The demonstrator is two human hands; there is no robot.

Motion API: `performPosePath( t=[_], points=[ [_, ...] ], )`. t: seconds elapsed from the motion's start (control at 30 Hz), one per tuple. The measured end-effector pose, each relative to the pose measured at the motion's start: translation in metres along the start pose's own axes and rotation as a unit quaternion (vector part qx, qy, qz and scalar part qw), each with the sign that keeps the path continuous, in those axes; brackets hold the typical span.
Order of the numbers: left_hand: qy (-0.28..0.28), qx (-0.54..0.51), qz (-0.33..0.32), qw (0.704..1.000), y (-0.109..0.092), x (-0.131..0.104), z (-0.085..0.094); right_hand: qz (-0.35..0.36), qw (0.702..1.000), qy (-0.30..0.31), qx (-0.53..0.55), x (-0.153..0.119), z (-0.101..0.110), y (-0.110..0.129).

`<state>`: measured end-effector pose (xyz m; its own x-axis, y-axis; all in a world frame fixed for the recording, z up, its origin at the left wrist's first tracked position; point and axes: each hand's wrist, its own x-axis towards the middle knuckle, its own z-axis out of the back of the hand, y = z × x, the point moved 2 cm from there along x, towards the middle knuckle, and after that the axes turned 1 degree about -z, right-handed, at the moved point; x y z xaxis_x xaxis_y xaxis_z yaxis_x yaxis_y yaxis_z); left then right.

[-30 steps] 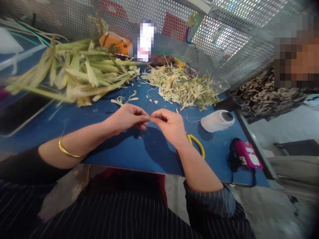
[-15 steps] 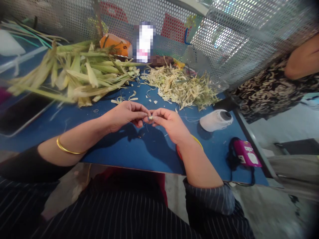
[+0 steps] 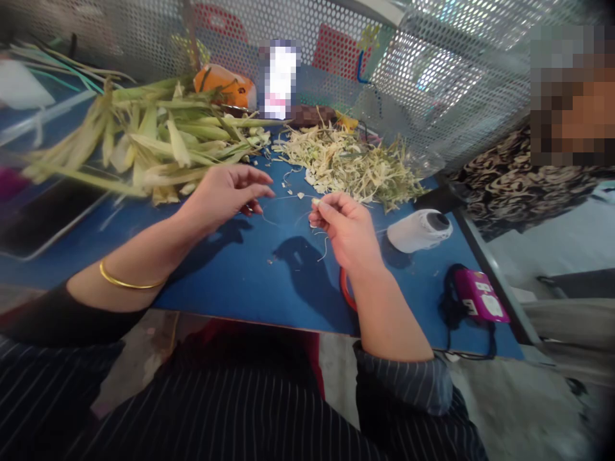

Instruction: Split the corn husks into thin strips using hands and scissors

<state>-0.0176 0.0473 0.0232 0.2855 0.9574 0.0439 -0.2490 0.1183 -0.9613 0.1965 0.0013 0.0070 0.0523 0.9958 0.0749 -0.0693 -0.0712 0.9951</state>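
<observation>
My right hand (image 3: 350,227) pinches a small pale piece of plant strip (image 3: 316,202) between thumb and fingers, over the blue table. To its left, my left hand (image 3: 228,192) hovers with fingers apart and nothing plainly held. A fine white thread (image 3: 283,197) shows between the two hands, though where its ends run is hard to make out. Beyond my left hand lies a heap of green-yellow corn husks (image 3: 163,147). Behind my right hand is a pile of shredded pale strips (image 3: 350,163). A white thread spool (image 3: 419,230) lies right of that hand.
A magenta box (image 3: 483,296) with a dark cord sits near the table's right edge. A red loop (image 3: 346,288) shows partly under my right forearm. An orange packet (image 3: 225,86) and a blurred-out bright screen (image 3: 280,80) stand by the perforated metal panel (image 3: 331,70). Another person is at right.
My hands have moved apart. The left has let go of the small pale piece, opened and shifted left and up; the right has moved rightward, keeping the piece.
</observation>
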Motion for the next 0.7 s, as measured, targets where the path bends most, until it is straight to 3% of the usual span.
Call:
performPosePath(
  t=[0.07,0.13,0.23,0.33,0.43,0.57,0.7],
  points=[
    [-0.091,0.128,-0.08,0.984,-0.009,-0.002,0.015,0.035,0.989,-0.052,-0.134,0.002,0.006,0.001],
    [-0.132,0.25,-0.117,0.952,-0.015,-0.004,0.027,0.058,0.941,-0.083,-0.322,0.002,0.009,0.003],
    [-0.103,0.35,-0.1,0.926,-0.014,-0.003,0.038,0.069,0.85,-0.123,-0.508,-0.001,0.012,0.008],
    [-0.032,0.434,-0.061,0.898,-0.004,0.003,0.037,0.111,0.818,-0.167,-0.539,-0.004,0.013,0.015],
    [0.029,0.466,-0.032,0.884,0.005,0.01,0.032,0.177,0.832,-0.173,-0.496,-0.006,0.012,0.017],
    [0.056,0.472,-0.012,0.88,0.007,0.014,0.029,0.268,0.883,-0.131,-0.362,-0.005,0.008,0.013],
    [0.058,0.463,-0.007,0.885,0.007,0.015,0.029,0.25,0.92,-0.099,-0.285,-0.003,0.005,0.006]
  ],
)
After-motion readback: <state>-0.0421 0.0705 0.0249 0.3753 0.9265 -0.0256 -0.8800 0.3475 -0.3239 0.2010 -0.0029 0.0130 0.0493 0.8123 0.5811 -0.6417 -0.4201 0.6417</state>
